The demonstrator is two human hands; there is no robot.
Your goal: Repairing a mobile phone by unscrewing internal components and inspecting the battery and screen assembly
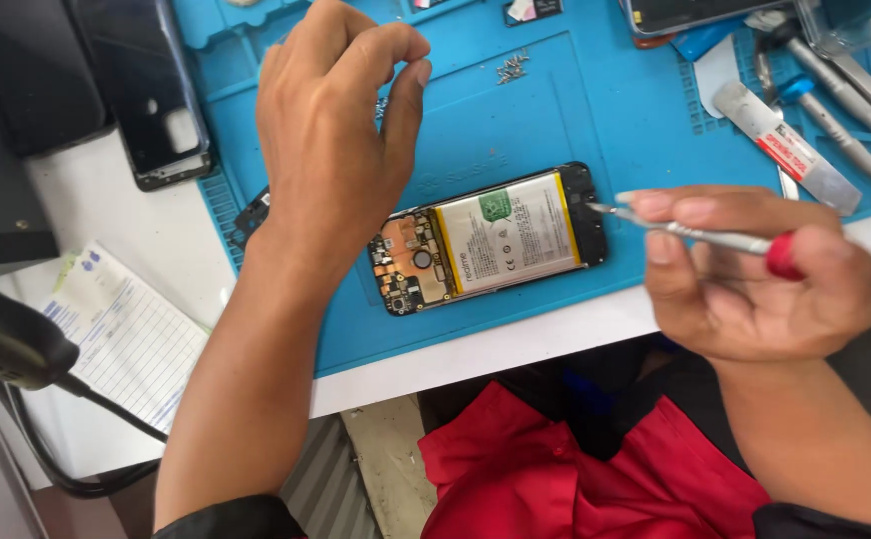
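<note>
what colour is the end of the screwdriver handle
Red, on the screwdriver in the right hand; head view.

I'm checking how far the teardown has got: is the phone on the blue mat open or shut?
Open. The phone lies with its back cover off: battery and circuit board are exposed.

The raised left hand (330, 150) covers the far left corner of the opened black phone with its white battery (490, 240), so that end of the circuit board is out of sight. What its pinched fingertips (417, 68) hold, if anything, is too small to tell. The tip of the slim metal screwdriver with a red end (700, 235) blurs where it meets the phone's right edge. The little heap of tiny silver screws (512, 66) cannot be counted. The top edge cuts off a dark-screened phone (700, 12) and perhaps tweezers at far right.
</note>
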